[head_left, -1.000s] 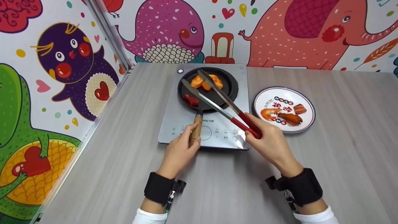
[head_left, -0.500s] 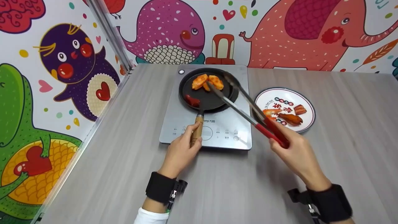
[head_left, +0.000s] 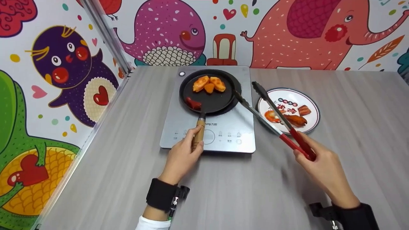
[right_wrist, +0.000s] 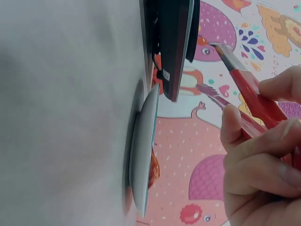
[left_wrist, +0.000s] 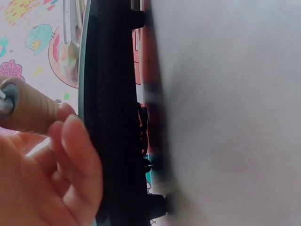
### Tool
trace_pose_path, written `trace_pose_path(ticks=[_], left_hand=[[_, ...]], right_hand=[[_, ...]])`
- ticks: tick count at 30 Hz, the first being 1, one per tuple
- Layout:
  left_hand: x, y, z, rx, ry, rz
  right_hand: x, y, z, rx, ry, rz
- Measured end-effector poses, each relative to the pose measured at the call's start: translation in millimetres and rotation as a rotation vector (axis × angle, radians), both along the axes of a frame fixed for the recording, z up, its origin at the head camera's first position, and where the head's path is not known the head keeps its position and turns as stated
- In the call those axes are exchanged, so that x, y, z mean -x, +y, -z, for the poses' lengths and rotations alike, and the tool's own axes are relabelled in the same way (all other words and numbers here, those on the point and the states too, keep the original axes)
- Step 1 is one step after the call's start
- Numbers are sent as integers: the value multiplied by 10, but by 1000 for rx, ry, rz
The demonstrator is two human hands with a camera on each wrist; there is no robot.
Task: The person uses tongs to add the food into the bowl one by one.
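Note:
My left hand [head_left: 184, 150] grips the wooden handle [head_left: 198, 132] of a black frying pan [head_left: 212, 103], which sits on a silver induction cooktop [head_left: 179, 123]. Two orange-yellow food pieces [head_left: 200, 83] and a small orange wedge [head_left: 209, 88] lie toward the back of the pan; a dark red piece [head_left: 193, 103] lies near its handle side. In my right hand [head_left: 327, 169] are metal tongs [head_left: 271, 127] with red grips, their arms spread and nothing between the tips. One tip hangs by the pan's right rim, the other over the plate's left side. The right wrist view shows curled fingers [right_wrist: 263, 165] around the red grips.
Right of the cooktop stands a white plate [head_left: 273, 95] with a dark rim. It bears a shrimp [head_left: 271, 116], a brown drumstick [head_left: 295, 120] and a reddish meat piece [head_left: 304, 110]. Cartoon-printed walls [head_left: 236, 60] close off the back and left of the grey table [head_left: 230, 191].
My right hand has drawn the tongs from over the pan to the right and toward me, and their arms have spread wider. My left hand keeps holding the pan handle.

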State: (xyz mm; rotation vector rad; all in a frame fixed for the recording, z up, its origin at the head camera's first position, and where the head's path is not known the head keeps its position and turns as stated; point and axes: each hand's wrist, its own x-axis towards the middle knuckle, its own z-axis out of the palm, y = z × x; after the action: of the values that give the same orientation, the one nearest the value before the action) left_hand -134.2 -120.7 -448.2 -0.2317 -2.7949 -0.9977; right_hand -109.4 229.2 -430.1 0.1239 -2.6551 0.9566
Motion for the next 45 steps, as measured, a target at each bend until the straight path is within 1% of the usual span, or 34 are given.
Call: trace_pose_path(ticks=[3, 6, 11, 15, 20, 27, 30, 35, 41, 45], left_hand=[[-5, -4, -1, -5, 4, 1], [-2, -4, -8, -5, 3, 1], [1, -3, -13, -5, -1, -6], [-2, -1, -15, -3, 3, -7], [-1, 1, -13, -5, -1, -10], [-10, -2, -2, -15, -21, -9], [-13, -5, -3, -18, -20, -9], [-14, -7, -1, -19, -11, -12], [-13, -1, 5, -22, -15, -12], [-3, 5, 1, -23, -19, -5]], right_hand=[[-20, 62, -9, -7, -28, 17], [-42, 120, -14, -5, -75, 41], [-68, 234, -13, -31, -107, 70], [-85, 332, -18, -64, -134, 78], [-113, 437, -37, -79, -195, 80], [-143, 513, -49, -116, -201, 88], [-140, 523, -56, -125, -228, 83], [-134, 532, -63, -147, -256, 105], [-135, 547, -49, -157, -239, 116], [-127, 548, -31, -162, -205, 108]])
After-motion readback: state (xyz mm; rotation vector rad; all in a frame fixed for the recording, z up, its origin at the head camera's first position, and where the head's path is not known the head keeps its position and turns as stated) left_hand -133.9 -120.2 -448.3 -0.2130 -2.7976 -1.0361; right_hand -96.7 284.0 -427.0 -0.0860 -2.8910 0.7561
